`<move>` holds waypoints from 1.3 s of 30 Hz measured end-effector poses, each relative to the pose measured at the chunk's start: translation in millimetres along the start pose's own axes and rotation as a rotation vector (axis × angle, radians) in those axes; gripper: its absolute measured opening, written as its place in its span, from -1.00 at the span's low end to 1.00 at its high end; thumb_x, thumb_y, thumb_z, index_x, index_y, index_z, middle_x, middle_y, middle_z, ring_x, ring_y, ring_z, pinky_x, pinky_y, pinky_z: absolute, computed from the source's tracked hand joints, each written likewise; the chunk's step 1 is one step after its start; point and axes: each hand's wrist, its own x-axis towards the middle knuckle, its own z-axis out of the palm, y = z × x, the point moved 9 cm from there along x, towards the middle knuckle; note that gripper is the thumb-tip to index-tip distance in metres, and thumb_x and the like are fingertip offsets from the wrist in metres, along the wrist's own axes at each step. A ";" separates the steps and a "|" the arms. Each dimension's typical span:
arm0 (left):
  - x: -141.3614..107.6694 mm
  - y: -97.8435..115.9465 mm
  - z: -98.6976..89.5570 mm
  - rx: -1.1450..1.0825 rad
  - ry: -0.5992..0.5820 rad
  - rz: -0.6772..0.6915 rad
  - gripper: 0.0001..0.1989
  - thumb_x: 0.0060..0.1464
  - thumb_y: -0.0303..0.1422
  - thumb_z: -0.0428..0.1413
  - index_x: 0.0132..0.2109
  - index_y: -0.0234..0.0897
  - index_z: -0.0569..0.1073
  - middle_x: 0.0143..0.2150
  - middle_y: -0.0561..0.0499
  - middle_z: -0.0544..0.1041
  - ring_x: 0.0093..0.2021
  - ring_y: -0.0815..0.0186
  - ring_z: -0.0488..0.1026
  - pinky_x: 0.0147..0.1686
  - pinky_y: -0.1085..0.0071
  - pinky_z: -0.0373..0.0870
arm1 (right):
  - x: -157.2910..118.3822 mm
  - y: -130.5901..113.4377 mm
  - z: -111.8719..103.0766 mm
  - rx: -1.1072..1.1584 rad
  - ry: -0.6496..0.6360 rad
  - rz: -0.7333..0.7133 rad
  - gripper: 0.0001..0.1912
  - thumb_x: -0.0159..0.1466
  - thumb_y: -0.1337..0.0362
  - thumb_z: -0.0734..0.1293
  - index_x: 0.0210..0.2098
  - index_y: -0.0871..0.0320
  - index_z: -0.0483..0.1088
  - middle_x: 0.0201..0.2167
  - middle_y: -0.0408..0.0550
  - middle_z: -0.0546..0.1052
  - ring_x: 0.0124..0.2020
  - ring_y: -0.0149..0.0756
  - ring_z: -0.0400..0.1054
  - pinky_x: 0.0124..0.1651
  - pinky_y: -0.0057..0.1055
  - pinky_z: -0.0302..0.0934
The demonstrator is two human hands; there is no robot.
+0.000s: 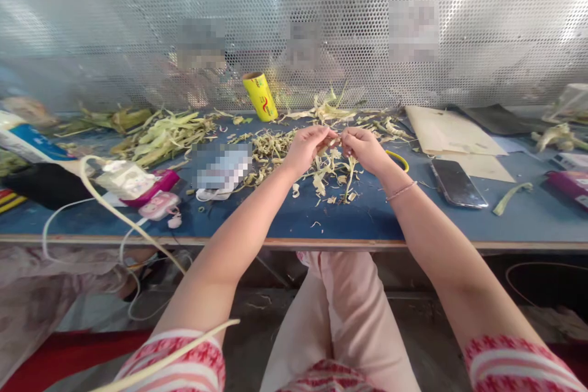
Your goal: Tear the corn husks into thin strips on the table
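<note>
My left hand (307, 148) and my right hand (365, 148) meet over the middle of the blue table, fingertips pinched close together. Between them is a small pale plant piece (334, 143), largely covered by the fingers. Just below my right hand a thin green stalk (350, 176) points down; I cannot tell if it is held or lies on the table. Under and around both hands are pale, curled plant scraps (324, 176). A heap of shredded plant bits (271, 148) lies beside my left hand. A thin bracelet (401, 190) circles my right wrist.
Long plant strips (168, 135) are piled at the left. Behind stands a tilted yellow tube (261, 97), near the perforated metal wall (358, 18). To the right lie a phone (458, 184) and beige paper (452, 130). Cables and a pink pouch (160, 204) sit left.
</note>
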 end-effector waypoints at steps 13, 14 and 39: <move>-15.6 -41.5 14.9 -0.274 -0.124 -0.611 -0.84 0.11 -0.33 0.19 -0.30 -0.37 0.45 -0.46 0.00 0.47 -0.52 0.46 0.40 -0.49 0.49 0.36 | -3.4 -20.2 3.7 -0.352 0.007 -0.194 -0.80 0.22 0.31 0.14 -0.54 0.12 0.16 -0.60 -0.21 0.22 -0.50 -0.42 0.08 -0.38 -0.42 0.01; -15.5 -42.0 15.3 -0.271 -0.135 -0.610 -0.84 0.11 -0.33 0.18 -0.31 -0.37 0.45 -0.47 0.00 0.46 -0.52 0.46 0.40 -0.49 0.49 0.36 | -3.4 -20.7 3.9 -0.362 0.007 -0.210 -0.81 0.22 0.31 0.14 -0.53 0.11 0.16 -0.59 -0.21 0.22 -0.49 -0.42 0.09 -0.37 -0.42 0.02; -9.9 -17.7 16.1 -0.383 -0.093 -0.413 -0.93 -0.11 -0.55 0.12 -0.45 -0.34 0.38 -0.57 0.14 0.37 -0.55 0.55 0.32 -0.51 0.58 0.24 | -16.3 -47.6 13.1 -0.633 -0.074 -0.565 -0.76 0.40 0.25 0.11 -0.38 0.11 0.27 -0.45 -0.11 0.36 -0.36 -0.34 0.23 -0.26 -0.39 0.11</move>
